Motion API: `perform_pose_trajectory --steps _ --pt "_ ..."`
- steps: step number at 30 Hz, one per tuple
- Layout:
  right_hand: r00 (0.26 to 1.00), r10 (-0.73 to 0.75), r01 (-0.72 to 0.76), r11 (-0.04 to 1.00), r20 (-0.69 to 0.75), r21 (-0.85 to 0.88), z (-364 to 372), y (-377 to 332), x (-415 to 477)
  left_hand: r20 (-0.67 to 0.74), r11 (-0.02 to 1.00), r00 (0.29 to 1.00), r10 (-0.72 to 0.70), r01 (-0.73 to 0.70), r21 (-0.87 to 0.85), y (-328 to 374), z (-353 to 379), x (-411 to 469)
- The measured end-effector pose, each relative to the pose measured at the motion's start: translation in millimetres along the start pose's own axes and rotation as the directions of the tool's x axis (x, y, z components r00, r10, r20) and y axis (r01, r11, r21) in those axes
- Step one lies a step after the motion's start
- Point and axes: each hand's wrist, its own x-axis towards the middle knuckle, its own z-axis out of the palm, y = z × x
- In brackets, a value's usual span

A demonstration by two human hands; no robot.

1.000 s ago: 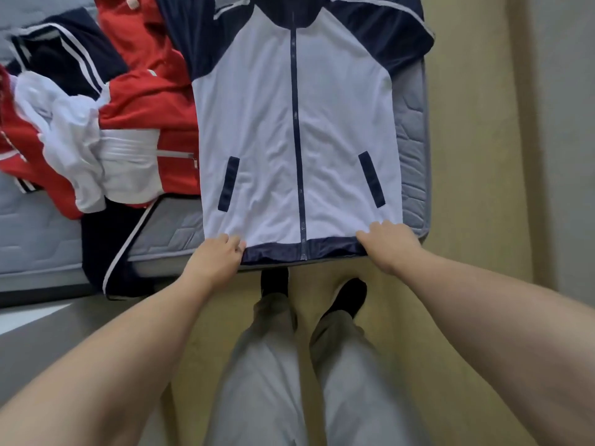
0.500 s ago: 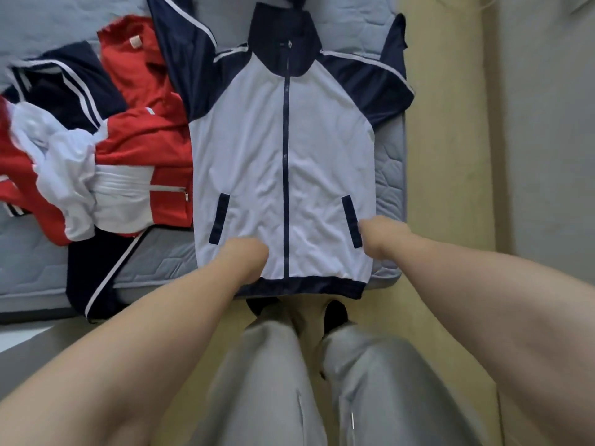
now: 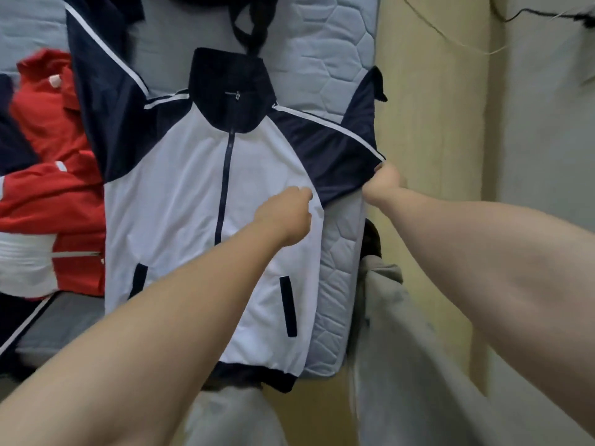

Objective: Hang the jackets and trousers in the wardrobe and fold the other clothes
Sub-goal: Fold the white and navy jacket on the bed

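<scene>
A white jacket with navy sleeves, collar and zip [image 3: 180, 201] lies face up on the grey mattress [image 3: 335, 278], its hem at the near edge. My left hand [image 3: 286, 214] rests on the jacket's right chest by the sleeve seam, fingers curled into the cloth. My right hand [image 3: 384, 183] pinches the folded navy right sleeve at the mattress's right edge. The jacket's other sleeve runs up and to the left.
A red and white jacket [image 3: 54, 201] and other dark clothes are heaped on the left of the mattress. A black strap [image 3: 249, 30] lies above the collar. Yellow floor [image 3: 431, 123] runs along the right side, with a grey wall beyond. My grey trouser legs stand below.
Both hands left the jacket's hem and moved up. The left hand now sits at the right chest seam and the right hand has taken hold of the right sleeve. The view tilted upward.
</scene>
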Motion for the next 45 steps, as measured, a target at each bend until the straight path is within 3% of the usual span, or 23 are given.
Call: perform_pose_trajectory --steps 3,5,8,10,13,14,16,19,21,23,24,26,27,29,30,31,33,36,38,39,45 --pt "0.996 -0.091 0.089 0.986 -0.005 -0.139 -6 3 43 -0.059 0.971 0.991 -0.124 0.109 -0.214 25 0 46" --pt "0.977 -0.189 0.211 0.933 0.1 -0.291 -18 3 72 -0.038 0.947 0.981 -0.189 0.172 -0.27 33 2 69" --pt "0.914 -0.315 0.395 0.837 0.257 -0.379 -30 15 96 0.007 0.907 0.958 -0.286 0.273 -0.321 38 6 90" --pt "0.847 -0.454 0.532 0.746 0.277 -0.402 -50 18 94 0.038 0.89 0.945 -0.325 0.319 -0.325 40 9 98" --pt "0.645 -0.727 0.742 0.521 0.236 -0.422 -78 17 68 0.1 0.868 0.934 -0.342 0.355 -0.347 48 4 97" --pt "0.597 -0.766 0.776 0.474 0.24 -0.417 -85 13 52 0.133 0.829 0.926 -0.352 0.375 -0.415 51 0 93" --pt "0.602 -0.753 0.783 0.491 0.267 -0.38 -91 -5 17 0.233 0.63 0.896 -0.377 0.433 -0.645 57 -10 83" --pt "0.725 -0.589 0.666 0.733 0.357 -0.141 -81 -49 -27 0.42 0.186 0.846 -0.328 0.494 -0.849 58 -25 61" --pt "0.766 -0.458 0.471 0.878 0.452 0.091 -66 -83 -52 0.44 0.032 0.831 -0.34 0.478 -0.878 54 -31 43" --pt "0.774 -0.319 0.212 0.945 0.547 0.251 -46 -110 -70 0.393 -0.037 0.792 -0.467 0.426 -0.904 41 -29 25" --pt "0.755 -0.255 0.047 0.94 0.604 0.339 -34 -119 -77 0.377 -0.098 0.763 -0.524 0.386 -0.917 32 -22 15" --pt "0.68 -0.19 -0.275 0.829 0.708 0.486 -11 -131 -92 0.425 -0.318 0.712 -0.558 0.29 -0.903 12 -7 -6" --pt "0.656 -0.189 -0.375 0.759 0.731 0.533 -3 -134 -95 0.474 -0.414 0.702 -0.531 0.273 -0.868 5 -1 -14" --pt "0.649 -0.187 -0.429 0.711 0.738 0.557 16 -134 -101 0.588 -0.551 0.629 -0.509 0.286 -0.784 -12 17 -30" --pt "0.651 -0.181 -0.415 0.728 0.737 0.545 24 -132 -103 0.606 -0.535 0.559 -0.566 0.31 -0.786 -19 26 -37" --pt "0.652 -0.169 -0.399 0.752 0.739 0.525 31 -127 -103 0.575 -0.457 0.495 -0.651 0.349 -0.818 -24 34 -45" --pt "0.65 -0.132 -0.39 0.788 0.749 0.476 43 -116 -98 0.382 -0.165 0.481 -0.789 0.434 -0.886 -32 47 -62" --pt "0.721 -0.032 -0.261 0.913 0.692 0.315 56 -103 -98 0.175 0.299 0.649 -0.74 0.551 -0.779 -45 72 -85" --pt "0.774 -0.065 -0.013 0.993 0.63 0.119 66 -97 -101 0.093 0.591 0.73 -0.677 0.615 -0.523 -54 86 -93" --pt "0.774 -0.111 0.108 0.993 0.623 0.043 70 -96 -104 0.056 0.678 0.755 -0.653 0.617 -0.4 -58 91 -96" --pt "0.746 -0.228 0.411 0.897 0.626 -0.162 107 -103 -125 0.067 0.849 0.852 -0.519 0.523 -0.077 -81 109 -112"
